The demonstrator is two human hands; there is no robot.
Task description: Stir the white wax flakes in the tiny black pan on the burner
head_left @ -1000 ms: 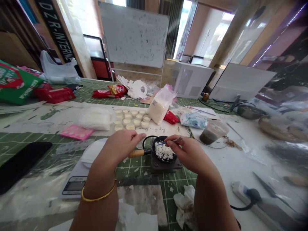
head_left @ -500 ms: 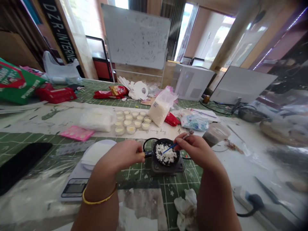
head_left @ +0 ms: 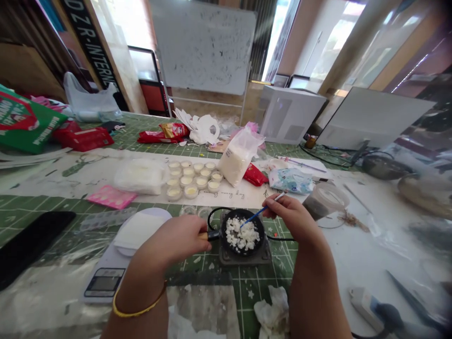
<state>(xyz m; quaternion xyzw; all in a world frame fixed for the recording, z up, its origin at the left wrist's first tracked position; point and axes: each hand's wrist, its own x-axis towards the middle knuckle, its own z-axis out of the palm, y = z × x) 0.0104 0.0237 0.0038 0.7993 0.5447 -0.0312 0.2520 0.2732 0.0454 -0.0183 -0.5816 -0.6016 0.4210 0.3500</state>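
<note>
"Left hand (head_left: 185, 238)?"
"Curled round the wooden handle (head_left: 203, 236), probably the coolest hold. The right hand (head_left: 284, 212) pinched a blue stick (head_left: 259, 213), likely light, stiff."
"And the pan (head_left: 243, 213)?"
"On a small burner (head_left: 228, 258), its white chunks (head_left: 247, 238) seemingly soft, crumbly. Little cups (head_left: 187, 180) stood beyond."

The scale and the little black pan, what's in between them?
In the head view, the left hand is between the scale and the pan, holding the pan's handle over the green mat.
</note>
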